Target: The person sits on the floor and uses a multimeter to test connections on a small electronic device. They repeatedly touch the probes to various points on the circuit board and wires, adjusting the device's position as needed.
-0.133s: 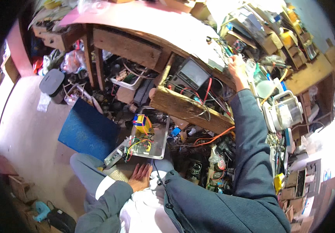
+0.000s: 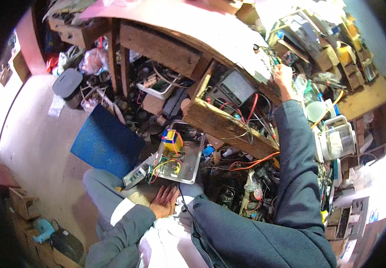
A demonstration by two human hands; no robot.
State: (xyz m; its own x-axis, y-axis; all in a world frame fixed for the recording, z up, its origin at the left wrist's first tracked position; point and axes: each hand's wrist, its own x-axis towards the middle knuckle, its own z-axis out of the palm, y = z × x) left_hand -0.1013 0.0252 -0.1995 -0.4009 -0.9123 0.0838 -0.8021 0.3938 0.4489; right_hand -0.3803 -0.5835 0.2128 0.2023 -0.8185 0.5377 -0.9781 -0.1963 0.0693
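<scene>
Metal tray (image 2: 192, 166) of circuit parts with coloured wires and a yellow-blue block (image 2: 171, 137) on the lap, just beyond left hand (image 2: 165, 202), which lies flat, fingers spread, gripping nothing. Right hand (image 2: 282, 76) well apart, arm in dark sleeve stretched to the cluttered bench top (image 2: 210, 31); fingers curled among small items there, grasp not discernible. Rough wooden drawer (image 2: 228, 125) with grey meter (image 2: 235, 87) between hands.

Rough, weathered wood forms the drawer (image 2: 228, 127). Shiny bare metal forms the tray (image 2: 192, 165) at seven o'clock. Matt cloth sleeve (image 2: 293, 165).
</scene>
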